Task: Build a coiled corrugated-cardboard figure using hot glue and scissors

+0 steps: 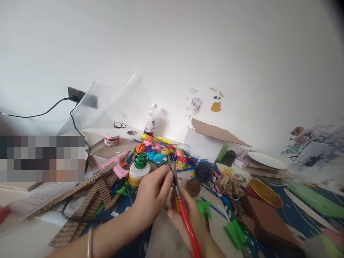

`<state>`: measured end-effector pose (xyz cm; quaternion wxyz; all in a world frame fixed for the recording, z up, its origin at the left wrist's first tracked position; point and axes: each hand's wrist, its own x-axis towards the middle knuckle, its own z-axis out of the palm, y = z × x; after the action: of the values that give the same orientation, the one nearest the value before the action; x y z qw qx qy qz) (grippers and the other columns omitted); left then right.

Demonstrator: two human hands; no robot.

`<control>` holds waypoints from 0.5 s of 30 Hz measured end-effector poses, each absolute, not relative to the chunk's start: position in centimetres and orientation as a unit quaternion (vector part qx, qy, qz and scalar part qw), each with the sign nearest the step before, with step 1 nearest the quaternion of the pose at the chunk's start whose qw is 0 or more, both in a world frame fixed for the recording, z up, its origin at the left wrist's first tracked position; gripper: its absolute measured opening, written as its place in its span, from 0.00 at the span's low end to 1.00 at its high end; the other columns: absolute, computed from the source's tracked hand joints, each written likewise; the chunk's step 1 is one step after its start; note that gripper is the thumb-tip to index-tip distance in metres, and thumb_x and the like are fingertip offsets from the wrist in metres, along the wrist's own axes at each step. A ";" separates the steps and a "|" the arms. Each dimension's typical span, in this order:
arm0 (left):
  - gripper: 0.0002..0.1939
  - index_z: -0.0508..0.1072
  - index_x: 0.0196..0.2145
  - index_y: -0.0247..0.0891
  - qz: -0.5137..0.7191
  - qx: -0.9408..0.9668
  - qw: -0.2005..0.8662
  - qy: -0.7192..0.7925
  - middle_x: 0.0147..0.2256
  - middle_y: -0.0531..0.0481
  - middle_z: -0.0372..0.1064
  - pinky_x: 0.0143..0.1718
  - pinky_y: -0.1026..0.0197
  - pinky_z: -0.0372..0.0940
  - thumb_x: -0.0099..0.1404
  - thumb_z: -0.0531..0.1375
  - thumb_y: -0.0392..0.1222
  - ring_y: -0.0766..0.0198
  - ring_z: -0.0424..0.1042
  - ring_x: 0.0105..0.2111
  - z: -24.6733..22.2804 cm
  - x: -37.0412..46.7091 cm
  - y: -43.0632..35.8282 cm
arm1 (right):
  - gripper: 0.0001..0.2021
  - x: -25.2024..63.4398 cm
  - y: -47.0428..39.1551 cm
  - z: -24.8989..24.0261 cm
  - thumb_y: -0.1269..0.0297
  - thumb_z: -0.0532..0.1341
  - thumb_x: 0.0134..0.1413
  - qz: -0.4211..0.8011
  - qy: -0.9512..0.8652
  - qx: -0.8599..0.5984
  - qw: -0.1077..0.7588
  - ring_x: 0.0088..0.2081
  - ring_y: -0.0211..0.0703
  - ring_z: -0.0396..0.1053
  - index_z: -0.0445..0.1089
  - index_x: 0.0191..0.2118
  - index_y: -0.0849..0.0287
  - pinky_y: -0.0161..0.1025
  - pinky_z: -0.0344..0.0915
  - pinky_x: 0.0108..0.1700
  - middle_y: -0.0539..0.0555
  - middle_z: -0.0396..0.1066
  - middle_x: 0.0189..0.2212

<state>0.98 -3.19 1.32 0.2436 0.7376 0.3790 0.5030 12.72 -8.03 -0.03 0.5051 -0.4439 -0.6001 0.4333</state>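
Head view, red-handled scissors point(185, 218): held above the tabletop point(125, 145), pointing away, blade tips slightly apart.
Right hand point(197, 218): fingers closed around the scissor handles.
Left hand point(154, 186): fingers curled together close beside the blades; cannot tell whether gripping anything.
Brown ball point(192, 187): just beyond the right hand, ridged all over.
Green coiled cone point(141, 160): set on a white-lidded jar point(139, 171), beyond the left hand.
Colourful ridged balls point(159, 158): clustered past the blades, in orange, pink, blue and yellow.
Pink glue gun point(120, 169): lying left of the jar, near corrugated cardboard strips point(83, 206).
Bottle point(151, 123): standing behind the balls, near the white wall point(161, 46).
Brown box point(268, 224): at the right, beside a yellow-lined bowl point(264, 193).
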 end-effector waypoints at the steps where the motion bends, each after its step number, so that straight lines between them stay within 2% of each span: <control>1: 0.15 0.53 0.21 0.40 0.505 0.734 0.256 0.375 0.21 0.57 0.51 0.23 0.65 0.51 0.67 0.44 0.43 0.67 0.54 0.22 1.4 1.0 -3.2 | 0.23 12.7 -8.1 0.1 0.71 0.57 0.40 0.446 -0.594 -0.441 0.505 0.30 0.41 0.65 0.68 0.47 0.54 0.36 0.64 0.33 0.49 0.68 0.30; 8: 0.14 0.57 0.22 0.40 0.492 0.739 0.295 0.353 0.21 0.57 0.55 0.24 0.66 0.53 0.66 0.46 0.42 0.67 0.58 0.22 2.2 0.5 -2.9 | 0.20 13.3 -7.9 0.1 0.76 0.57 0.37 0.441 -0.569 -0.491 0.491 0.24 0.35 0.56 0.69 0.41 0.56 0.32 0.57 0.26 0.45 0.59 0.23; 12: 0.14 0.56 0.22 0.40 0.486 0.760 0.248 0.354 0.20 0.57 0.55 0.23 0.66 0.52 0.65 0.46 0.40 0.68 0.57 0.21 2.3 0.2 -2.7 | 0.22 13.2 -7.9 0.0 0.76 0.56 0.38 0.445 -0.575 -0.490 0.481 0.24 0.35 0.55 0.68 0.44 0.57 0.32 0.57 0.27 0.45 0.58 0.23; 15: 0.14 0.56 0.21 0.39 0.473 0.780 0.218 0.346 0.20 0.57 0.55 0.24 0.66 0.52 0.65 0.46 0.39 0.68 0.57 0.21 2.2 0.2 -2.4 | 0.24 13.2 -7.9 0.2 0.74 0.55 0.39 0.439 -0.593 -0.473 0.482 0.26 0.38 0.58 0.67 0.47 0.56 0.35 0.60 0.30 0.46 0.59 0.25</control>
<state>0.24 -2.43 2.19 0.2179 0.7803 0.3457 0.4735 13.24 -7.93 0.25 0.4822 -0.4733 -0.5926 0.4385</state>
